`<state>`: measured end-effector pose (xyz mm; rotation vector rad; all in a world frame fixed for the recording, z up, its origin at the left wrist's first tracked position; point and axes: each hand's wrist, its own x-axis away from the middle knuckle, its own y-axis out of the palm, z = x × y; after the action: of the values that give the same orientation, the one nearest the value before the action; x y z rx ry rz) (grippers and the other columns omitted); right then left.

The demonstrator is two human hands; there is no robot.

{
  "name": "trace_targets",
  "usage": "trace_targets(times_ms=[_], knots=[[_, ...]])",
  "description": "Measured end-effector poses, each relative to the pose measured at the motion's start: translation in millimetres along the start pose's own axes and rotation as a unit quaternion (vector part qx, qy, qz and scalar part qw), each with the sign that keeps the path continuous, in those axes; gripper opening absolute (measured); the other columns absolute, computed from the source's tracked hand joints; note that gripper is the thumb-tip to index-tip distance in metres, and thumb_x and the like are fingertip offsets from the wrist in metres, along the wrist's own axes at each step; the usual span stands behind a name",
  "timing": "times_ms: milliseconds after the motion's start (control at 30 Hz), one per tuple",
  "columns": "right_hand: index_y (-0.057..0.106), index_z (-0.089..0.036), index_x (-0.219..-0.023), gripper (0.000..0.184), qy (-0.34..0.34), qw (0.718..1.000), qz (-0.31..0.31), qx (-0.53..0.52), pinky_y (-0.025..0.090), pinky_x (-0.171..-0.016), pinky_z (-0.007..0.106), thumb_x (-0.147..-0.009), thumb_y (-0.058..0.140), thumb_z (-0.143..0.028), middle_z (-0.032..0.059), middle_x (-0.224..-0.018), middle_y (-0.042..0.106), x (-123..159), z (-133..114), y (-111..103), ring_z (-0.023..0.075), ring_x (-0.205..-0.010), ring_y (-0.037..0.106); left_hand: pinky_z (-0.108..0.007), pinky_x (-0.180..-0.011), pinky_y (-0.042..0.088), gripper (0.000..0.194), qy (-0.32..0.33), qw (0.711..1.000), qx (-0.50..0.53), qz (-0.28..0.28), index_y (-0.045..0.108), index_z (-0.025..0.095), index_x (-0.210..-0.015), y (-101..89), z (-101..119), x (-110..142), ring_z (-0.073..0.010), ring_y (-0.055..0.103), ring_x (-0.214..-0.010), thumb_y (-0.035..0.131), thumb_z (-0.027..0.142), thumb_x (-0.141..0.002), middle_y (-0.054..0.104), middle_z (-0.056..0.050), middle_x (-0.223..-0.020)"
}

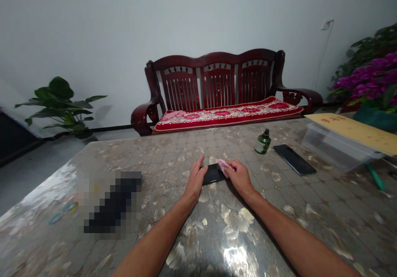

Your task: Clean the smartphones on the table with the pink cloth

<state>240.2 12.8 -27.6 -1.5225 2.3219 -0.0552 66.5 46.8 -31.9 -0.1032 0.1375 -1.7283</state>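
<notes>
A flat black phone (pixel 213 174) lies on the table in front of me. My left hand (pixel 196 178) holds it by its left end, with the thumb on top and the index finger stretched along its far side. A folded pink cloth (pixel 226 168) is pinched in my right hand (pixel 239 177), over the phone's right end. That hand's fingers are closed, and the cloth covers part of the phone.
To the right are a green pump bottle (pixel 262 142), another black phone (pixel 294 160) and a clear plastic box (pixel 338 146) with a yellow sheet (pixel 356 130) on top. Coloured rings (pixel 70 206) lie at left beside a pixelated dark object (pixel 113 204). A wooden bench (pixel 217 76) stands behind.
</notes>
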Motion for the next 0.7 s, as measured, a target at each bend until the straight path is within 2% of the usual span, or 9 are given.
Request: trace_targets(times_ms=[167,267,367,467,600,700], knots=[[0.076,-0.017,-0.08,0.028,0.019,1.0,0.019,-0.016,0.046,-0.071,0.029,-0.07,0.061,-0.039,0.0035,-0.076,0.068,-0.9,0.8,-3.3,0.0206,-0.074,0.06,-0.04,-0.123,0.021,0.061,-0.013,0.999,0.046,-0.002,0.047,0.019,-0.147,-0.6,10.5,1.6,-0.0254,0.033,-0.147,0.051,0.035,-0.088,0.042,-0.008,-0.157],[0.076,-0.016,-0.084,0.032,0.035,0.998,0.042,-0.035,0.046,-0.074,0.031,-0.071,0.061,-0.042,0.004,-0.081,0.069,-5.5,3.8,-9.5,0.0217,-0.078,0.061,-0.04,-0.121,0.024,0.069,-0.042,0.997,0.066,-0.012,0.041,0.017,-0.15,-11.6,18.3,-0.7,-0.0261,0.034,-0.147,0.054,0.034,-0.085,0.039,-0.011,-0.158],[0.076,-0.016,-0.089,0.037,0.028,0.997,0.061,-0.025,0.046,-0.076,0.031,-0.072,0.062,-0.045,0.0047,-0.085,0.07,-13.3,5.0,-18.8,0.0217,-0.08,0.061,-0.042,-0.119,0.028,0.084,-0.066,0.996,0.011,-0.063,0.038,0.014,-0.151,-32.1,26.3,-4.8,-0.0305,0.033,-0.147,0.068,0.036,-0.075,0.038,-0.017,-0.158],[0.076,-0.016,-0.093,0.039,-0.015,0.998,0.061,0.027,0.045,-0.075,0.03,-0.077,0.061,-0.048,0.0049,-0.085,0.067,-20.9,0.9,-27.0,0.0205,-0.079,0.059,-0.045,-0.118,0.029,0.103,-0.049,0.986,-0.086,-0.134,0.036,0.013,-0.152,-52.9,29.1,-8.8,-0.0357,0.037,-0.144,0.081,0.034,-0.062,0.04,-0.02,-0.156],[0.076,-0.02,-0.098,0.034,-0.077,0.986,-0.013,0.151,0.043,-0.074,0.028,-0.09,0.055,-0.045,0.0037,-0.086,0.064,-24.9,-10.6,-30.3,0.0188,-0.08,0.059,-0.046,-0.119,0.028,0.111,0.012,0.962,-0.222,-0.16,0.04,0.013,-0.15,-64.2,22.9,-11.0,-0.0379,0.041,-0.14,0.086,0.024,-0.049,0.046,-0.018,-0.152],[0.076,-0.023,-0.097,0.028,-0.098,0.951,-0.095,0.278,0.041,-0.073,0.026,-0.095,0.05,-0.035,0.0034,-0.087,0.063,-23.1,-19.3,-28.3,0.0174,-0.081,0.06,-0.048,-0.116,0.032,0.106,0.061,0.949,-0.275,-0.141,0.045,0.018,-0.148,-62.0,16.1,-9.1,-0.0374,0.046,-0.134,0.085,0.021,-0.05,0.054,-0.014,-0.143]])
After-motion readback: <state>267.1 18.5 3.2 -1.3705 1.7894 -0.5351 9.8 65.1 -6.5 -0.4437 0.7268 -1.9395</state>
